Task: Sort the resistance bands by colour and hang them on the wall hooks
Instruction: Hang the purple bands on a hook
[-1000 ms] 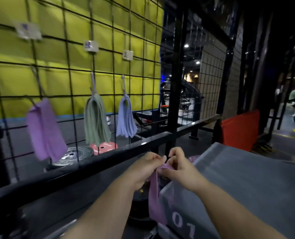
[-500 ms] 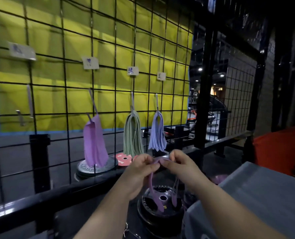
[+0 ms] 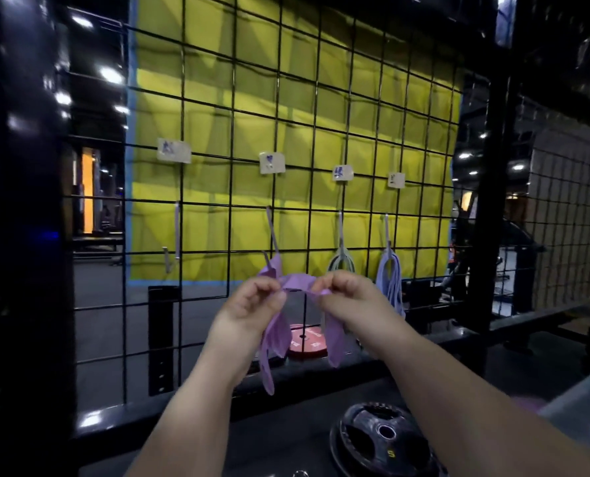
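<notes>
The fingers point(image 3: 268, 291) of the left hand point(image 3: 249, 306) and those of the right hand point(image 3: 345, 296) are each pinched on the top edge of a purple resistance band point(image 3: 297, 281). They pull a short span taut between them while its two sides hang loose below the wrists (a grip that, I judge, opens the loop so it can be slipped over a prong). The band is held up just in front of and slightly below the second hook point(image 3: 272, 232) on the wire grid panel point(image 3: 366, 98). That hook seems to carry purple material at its tip, though where the hung piece ends and the held one begins cannot be told behind the left hand. So the colour looks matched and the hanging is not yet done. A paper label point(image 3: 272, 162) sits above that hook. To its right, green bands point(image 3: 341, 263) hang from the next prong and pale blue bands point(image 3: 391, 280) beyond them; to its left is a bare hook point(image 3: 171, 249). Below the hook, behind the grid, lies a red weight plate point(image 3: 305, 339). Nearer than the hook, on the person's side of the black rail point(image 3: 424, 342), a black weight plate point(image 3: 385, 438) lies flat. Nothing solid stands between band and hook; the close green bands are the likeliest snag.
</notes>
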Available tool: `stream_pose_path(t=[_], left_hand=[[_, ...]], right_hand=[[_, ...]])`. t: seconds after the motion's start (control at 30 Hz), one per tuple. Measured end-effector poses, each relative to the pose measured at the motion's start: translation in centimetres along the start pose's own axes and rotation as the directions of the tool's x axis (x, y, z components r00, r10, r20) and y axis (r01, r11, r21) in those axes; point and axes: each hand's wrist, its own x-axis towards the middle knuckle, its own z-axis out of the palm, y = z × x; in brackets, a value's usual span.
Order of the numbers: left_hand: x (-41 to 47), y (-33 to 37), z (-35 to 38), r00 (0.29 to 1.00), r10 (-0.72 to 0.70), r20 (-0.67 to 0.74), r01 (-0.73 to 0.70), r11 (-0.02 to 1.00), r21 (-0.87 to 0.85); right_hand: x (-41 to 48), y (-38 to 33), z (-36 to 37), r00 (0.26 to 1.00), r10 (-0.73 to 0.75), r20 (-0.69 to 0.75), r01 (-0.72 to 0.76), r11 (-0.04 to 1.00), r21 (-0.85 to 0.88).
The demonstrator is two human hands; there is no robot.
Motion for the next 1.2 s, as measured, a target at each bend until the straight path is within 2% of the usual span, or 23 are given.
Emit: stream_pose_path(t=[0.1,0.23,0.37,0.47,0.6,0.67,0.8,0.9,0.97,1.2], left_hand=[[0.8,1.9,-1.1,0.994,0.107,-0.019,-0.106,0.994,0.036],[2.6,3.2,-1.6,0.980,0.183,-0.079,-0.174,0.979,0.106],[4.7,2.1,-1.9,0.945,0.279,-0.170,-0.202,0.908,0.366],[5.6,1.2,-1.4,0.923,0.317,-0.216,-0.183,0.858,0.480],[5.3,0.3,-0.9,0.898,0.392,-0.201,-0.182,0.745,0.641],[4.9,-0.3,-0.8,0.899,0.391,-0.195,-0.170,0.725,0.668],[4.3,-0.9,-0.4,0.921,0.308,-0.241,-0.086,0.761,0.643],[3.6,-0.9,-0.2,0.931,0.275,-0.241,-0.069,0.779,0.623],[3.3,-0.7,-0.1,0.940,0.251,-0.232,-0.057,0.785,0.617],[3.3,-0.2,-0.2,0.962,0.177,-0.208,0.015,0.727,0.687]], right_hand=[[1.3,-1.5,1.1,0.999,-0.049,0.006,0.049,0.999,0.001],[3.5,-2.9,2.5,0.995,-0.095,-0.016,0.095,0.995,-0.040],[5.2,-3.6,2.9,0.996,-0.046,-0.073,0.041,0.996,-0.076],[6.1,-3.2,3.0,0.989,-0.071,-0.130,0.052,0.988,-0.143],[6.6,-1.7,3.1,0.989,-0.062,-0.135,0.040,0.986,-0.163],[6.6,-0.8,3.0,0.989,-0.058,-0.138,0.031,0.982,-0.186],[6.6,1.0,2.5,0.989,-0.002,-0.150,-0.021,0.988,-0.153],[6.2,1.9,2.5,0.989,0.029,-0.143,-0.042,0.995,-0.093],[5.9,2.2,2.4,0.991,0.038,-0.128,-0.053,0.992,-0.117],[5.5,3.2,2.6,0.995,0.052,-0.080,-0.066,0.982,-0.177]])
